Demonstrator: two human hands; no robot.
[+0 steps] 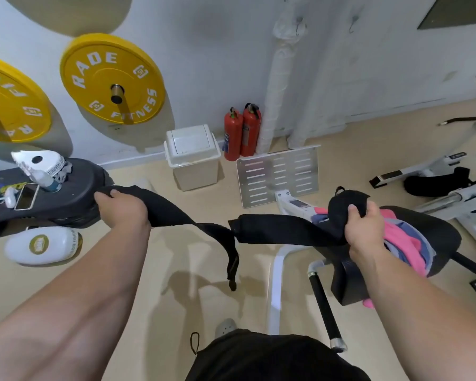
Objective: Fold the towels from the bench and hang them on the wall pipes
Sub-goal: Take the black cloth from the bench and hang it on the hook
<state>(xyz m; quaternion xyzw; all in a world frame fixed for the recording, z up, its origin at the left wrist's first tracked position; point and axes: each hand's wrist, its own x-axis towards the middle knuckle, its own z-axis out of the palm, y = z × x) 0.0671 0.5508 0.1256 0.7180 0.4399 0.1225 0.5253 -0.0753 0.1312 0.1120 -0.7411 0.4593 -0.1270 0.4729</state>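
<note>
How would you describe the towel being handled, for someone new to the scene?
Below the yellow weight plate on the white wall, the left hand and right hand stretch one cloth. It is the black towel, twisted midway, unlike the pink and blue towels piled on the bench.

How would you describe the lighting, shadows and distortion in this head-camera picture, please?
Head view: soft, even light; the black towel held between left hand and right hand throws pale, overlapping shadows on the floor; the yellow weight plate casts a soft shadow on the wall; mild sheen on the slotted metal panel; wide-angle stretch swells the forearms at the lower corners; whole frame slightly soft.
</note>
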